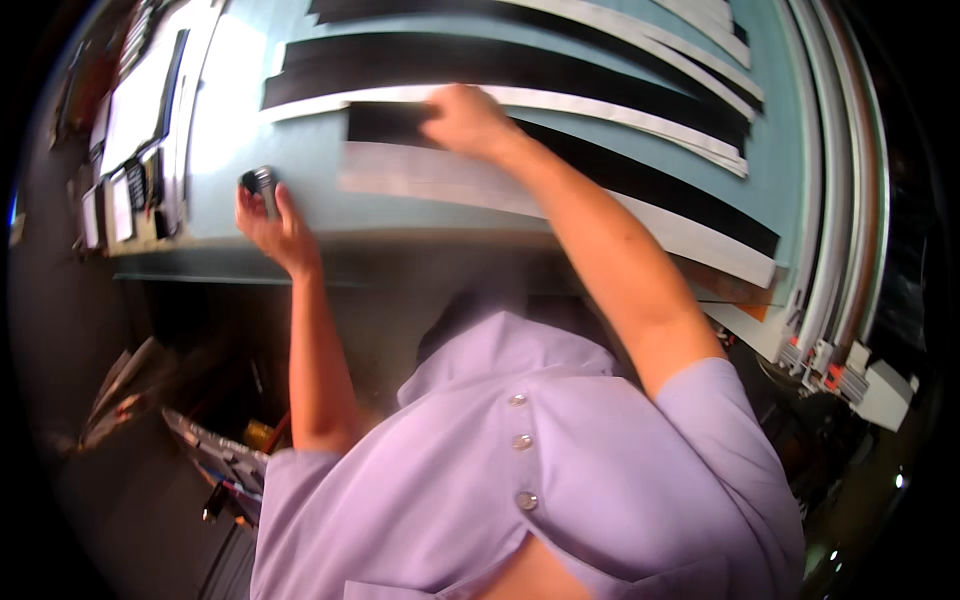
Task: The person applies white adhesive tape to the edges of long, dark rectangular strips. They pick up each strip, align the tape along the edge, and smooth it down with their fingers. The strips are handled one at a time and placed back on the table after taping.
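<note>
**Pinning the strip flat before anything else moves**

Holding it down with a flat palm looks like the way to go here, fingers spread so the long piece can't creep or curl. Nearest the camera is the lilac button-up shirt, soft woven cloth with small shiny buttons. Past that, the left hand sits at the near edge of the tabletop, curled closed around a small dark tool with a metal glint; can't tell exactly what it is. I'd keep it low and steady against that edge. Further in, the right hand rests open, pressing on the black strip, which lies across the middle of the pale blue-green surface beside a white strip. Both look thin, matte, ribbon-flat. Far side has more black-and-white strips stacked in long bands, and pale rails curve down the right.
</note>
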### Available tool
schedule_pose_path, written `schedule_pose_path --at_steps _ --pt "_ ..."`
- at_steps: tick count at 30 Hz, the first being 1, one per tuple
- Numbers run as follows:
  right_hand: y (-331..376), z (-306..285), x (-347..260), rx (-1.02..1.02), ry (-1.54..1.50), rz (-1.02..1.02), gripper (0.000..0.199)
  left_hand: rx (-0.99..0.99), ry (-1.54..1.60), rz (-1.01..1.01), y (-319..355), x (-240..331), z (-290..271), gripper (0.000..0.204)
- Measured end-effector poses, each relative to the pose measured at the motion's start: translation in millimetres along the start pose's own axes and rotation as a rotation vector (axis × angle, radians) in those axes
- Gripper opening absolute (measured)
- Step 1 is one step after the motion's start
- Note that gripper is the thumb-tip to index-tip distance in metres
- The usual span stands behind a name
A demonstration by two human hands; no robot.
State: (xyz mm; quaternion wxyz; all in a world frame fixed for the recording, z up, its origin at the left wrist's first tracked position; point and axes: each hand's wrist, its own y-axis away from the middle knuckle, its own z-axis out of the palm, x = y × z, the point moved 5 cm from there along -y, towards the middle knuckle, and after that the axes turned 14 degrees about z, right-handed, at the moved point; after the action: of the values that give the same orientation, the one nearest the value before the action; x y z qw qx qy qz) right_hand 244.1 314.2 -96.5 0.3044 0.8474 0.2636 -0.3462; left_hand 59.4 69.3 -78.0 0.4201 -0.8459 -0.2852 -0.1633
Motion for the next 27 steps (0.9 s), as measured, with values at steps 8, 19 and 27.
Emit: schedule_pose_path --at_steps 8,19,27 --pt "15 3 -154 0.278 -0.103 -0.330 0.022 -0.300 1.704 -0.902 112 113 106 0.035" --pt "159 -165 256 -0.117 -0.204 0.422 0.028 -0.047 1.482 -0.921 52 87 86 0.028" --pt "200 -168 269 0.094 -0.318 0.430 0.012 -0.203 1.303 -0.415 -137 129 158 0.054"
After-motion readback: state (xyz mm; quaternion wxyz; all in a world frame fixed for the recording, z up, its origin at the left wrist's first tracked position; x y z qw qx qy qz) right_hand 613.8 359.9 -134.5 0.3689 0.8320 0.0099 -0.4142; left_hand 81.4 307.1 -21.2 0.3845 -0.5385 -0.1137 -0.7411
